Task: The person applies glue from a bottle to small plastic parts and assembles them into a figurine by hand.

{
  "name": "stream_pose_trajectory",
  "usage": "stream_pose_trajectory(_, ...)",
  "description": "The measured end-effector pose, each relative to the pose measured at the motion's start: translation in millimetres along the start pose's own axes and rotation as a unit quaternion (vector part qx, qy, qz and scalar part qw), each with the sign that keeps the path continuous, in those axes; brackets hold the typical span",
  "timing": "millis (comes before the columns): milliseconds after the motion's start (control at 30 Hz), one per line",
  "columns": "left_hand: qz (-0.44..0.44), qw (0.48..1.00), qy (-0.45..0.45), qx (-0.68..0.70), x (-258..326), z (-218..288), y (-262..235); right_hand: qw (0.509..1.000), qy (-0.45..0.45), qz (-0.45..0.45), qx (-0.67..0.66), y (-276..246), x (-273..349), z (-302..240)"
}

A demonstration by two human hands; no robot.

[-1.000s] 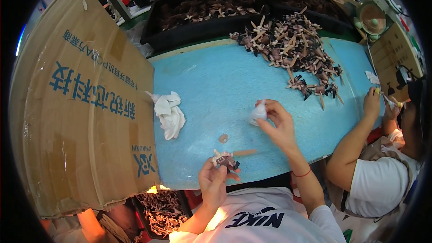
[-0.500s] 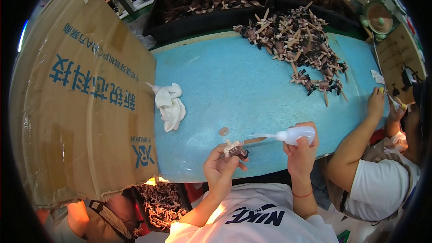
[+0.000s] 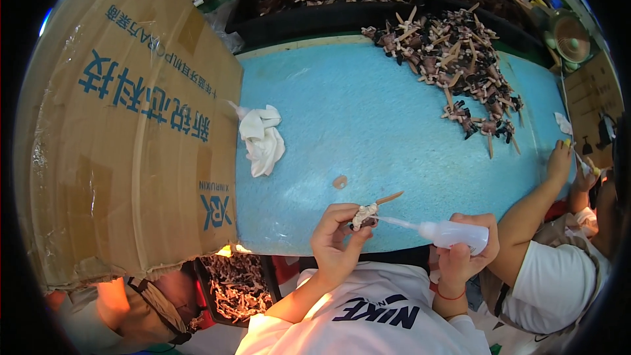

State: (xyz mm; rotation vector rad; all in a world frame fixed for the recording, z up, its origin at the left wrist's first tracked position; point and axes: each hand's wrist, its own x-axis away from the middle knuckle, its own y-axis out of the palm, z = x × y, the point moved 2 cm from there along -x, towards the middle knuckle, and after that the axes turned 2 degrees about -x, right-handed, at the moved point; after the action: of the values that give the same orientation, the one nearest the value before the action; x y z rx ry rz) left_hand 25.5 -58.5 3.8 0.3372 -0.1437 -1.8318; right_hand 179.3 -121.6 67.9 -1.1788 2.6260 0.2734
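A big cardboard box [image 3: 125, 131] stands at my left, its flap leaning over the edge of the blue table [image 3: 368, 118]. Across the far side lies a heap of small dark pieces with wooden sticks [image 3: 453, 66], and a crumpled white cloth [image 3: 261, 139] sits near the box. A co-worker's arm [image 3: 536, 204] reaches onto the table at my right.

My right hand [image 3: 463, 256] is wrapped shut around a white squeeze bottle [image 3: 453, 233], its long thin nozzle pointing left. My left hand [image 3: 335, 240] is curled, fingertips pinching a small pale piece on a stick [image 3: 365, 213] just above the near table edge, the stick poking up to the right. The nozzle tip meets that piece.

To do this well, I judge I should keep the piece steady in my pinch, squeeze gently so only a little comes out, and keep the tip right on the joint. A small tan disc [image 3: 340, 182] lies on the table just beyond.
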Motion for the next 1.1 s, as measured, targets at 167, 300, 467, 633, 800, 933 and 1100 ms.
stream_pose_trajectory(167,0.006,0.998,0.047,-0.049,1,-5,-5,0.996,-0.084,-0.002,0.009,3,3,0)
stream_pose_trajectory(300,0.002,0.981,0.102,-0.164,0,4,-6,0.996,-0.088,-0.023,-0.003,1,1,-3)
stream_pose_trajectory(467,-0.001,0.960,0.150,-0.236,-2,11,-6,0.974,-0.207,-0.093,0.008,0,-4,-3)
stream_pose_trajectory(633,0.010,0.955,0.164,-0.246,-2,15,-6,0.965,-0.232,-0.120,0.029,2,-7,-5)
stream_pose_trajectory(800,0.012,0.954,0.165,-0.250,-2,14,-6,0.964,-0.240,-0.111,0.018,1,-6,-3)
stream_pose_trajectory(933,0.014,0.954,0.160,-0.252,-1,14,-5,0.963,-0.245,-0.111,0.028,1,-7,-3)
stream_pose_trajectory(1100,0.012,0.953,0.162,-0.256,0,13,-5,0.962,-0.243,-0.117,0.044,1,-7,-5)
